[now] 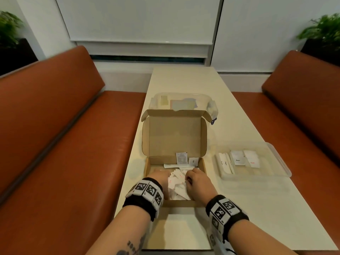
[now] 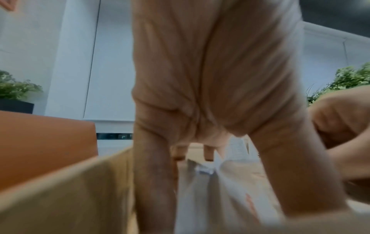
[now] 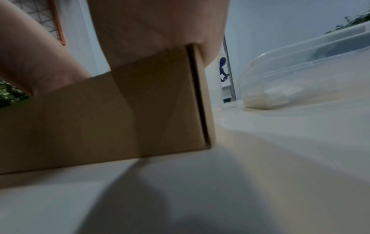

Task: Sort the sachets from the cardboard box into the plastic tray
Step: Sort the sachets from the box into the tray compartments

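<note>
Reaching into cardboard box [image 1: 173, 137]: both hands were on sachet pile [image 1: 177, 184] | left hand [image 1: 159, 178] fingers spread, pressing | right hand [image 1: 197, 183] curled, grip indeterminate | plastic tray [image 1: 281, 159] lay rightward, nearer right hand, partly filled.

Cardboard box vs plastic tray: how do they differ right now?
The cardboard box is opaque brown with its lid flipped open; the plastic tray is clear and has no lid on it.
The cardboard box holds a loose jumble of white sachets; the plastic tray holds a few laid side by side.
Both hands, left hand and right hand, are in the cardboard box; neither touches the plastic tray.
Both sit on the table.
</note>
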A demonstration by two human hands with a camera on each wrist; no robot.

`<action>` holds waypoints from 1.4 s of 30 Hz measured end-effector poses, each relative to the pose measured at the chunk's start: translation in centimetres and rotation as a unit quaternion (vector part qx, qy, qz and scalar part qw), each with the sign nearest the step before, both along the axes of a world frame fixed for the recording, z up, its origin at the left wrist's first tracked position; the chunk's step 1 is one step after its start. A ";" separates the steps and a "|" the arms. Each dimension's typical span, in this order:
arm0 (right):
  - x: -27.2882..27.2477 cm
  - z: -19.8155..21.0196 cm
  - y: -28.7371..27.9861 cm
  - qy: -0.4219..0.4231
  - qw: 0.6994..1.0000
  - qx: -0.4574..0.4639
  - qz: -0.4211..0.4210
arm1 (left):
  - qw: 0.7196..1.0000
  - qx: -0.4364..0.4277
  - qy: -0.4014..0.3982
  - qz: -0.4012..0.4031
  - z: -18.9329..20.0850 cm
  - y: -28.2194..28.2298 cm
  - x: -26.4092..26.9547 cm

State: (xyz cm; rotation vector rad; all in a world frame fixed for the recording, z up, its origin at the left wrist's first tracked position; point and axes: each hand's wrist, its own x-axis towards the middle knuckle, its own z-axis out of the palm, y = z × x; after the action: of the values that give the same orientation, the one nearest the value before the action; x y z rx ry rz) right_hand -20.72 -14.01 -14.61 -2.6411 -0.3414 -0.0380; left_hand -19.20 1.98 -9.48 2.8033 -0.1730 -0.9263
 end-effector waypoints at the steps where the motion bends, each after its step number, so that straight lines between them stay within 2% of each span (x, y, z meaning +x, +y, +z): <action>1: 0.0 -0.1 0.0 -0.003 1.000 0.000 -0.002 | 1.000 0.004 0.005 0.018 -0.1 -0.1 -0.1; 4: -0.1 -0.2 0.2 -0.002 1.000 -0.001 -0.005 | 0.996 0.004 -0.004 0.087 0.0 -0.4 -0.6; 6: -0.1 -0.1 0.1 0.000 1.000 0.000 -0.004 | 0.995 0.002 -0.006 0.096 0.1 -0.6 -0.6; 11: -0.2 0.1 0.1 0.003 1.000 0.004 -0.002 | 1.000 0.022 -0.017 0.007 0.8 -1.2 -0.2; 15: -0.1 0.2 0.1 0.005 1.000 0.001 0.002 | 0.999 0.046 -0.008 0.013 1.2 -1.5 0.1; 19: 0.1 0.4 0.1 0.021 0.999 0.029 -0.013 | 0.997 0.015 -0.037 0.061 1.3 -0.9 1.0; 24: 0.9 1.4 0.1 0.052 0.987 0.132 -0.070 | 0.978 -0.080 -0.086 0.173 2.6 1.0 2.3; 28: 1.5 2.7 0.0 0.048 0.968 0.218 -0.113 | 0.949 -0.190 -0.108 0.229 3.2 1.9 2.9; 32: 1.8 4.5 0.5 0.068 0.931 0.334 -0.129 | 0.907 -0.337 -0.078 0.239 2.8 1.2 2.7; 35: 1.9 5.6 1.2 0.116 0.896 0.414 -0.113 | 0.889 -0.392 -0.056 0.231 2.5 0.7 2.5; 37: 2.0 5.9 1.6 0.129 0.888 0.429 -0.105 | 0.873 -0.427 -0.038 0.235 2.3 0.5 2.3; 38: 2.1 6.0 1.7 0.128 0.888 0.429 -0.104 | 0.858 -0.451 -0.017 0.245 2.2 0.4 2.2; 40: 2.3 6.0 1.6 0.118 0.890 0.427 -0.110 | 0.809 -0.520 0.040 0.271 2.2 0.1 1.8; 42: 2.3 5.9 1.3 0.103 0.888 0.431 -0.125 | 0.771 -0.567 0.063 0.283 2.2 -0.4 1.8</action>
State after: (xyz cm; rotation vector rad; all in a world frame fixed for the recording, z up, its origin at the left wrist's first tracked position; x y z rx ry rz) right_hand -18.38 -12.73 -8.68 -1.7602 0.0926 0.0080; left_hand -17.45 1.61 -7.31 1.4991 0.1129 -0.5363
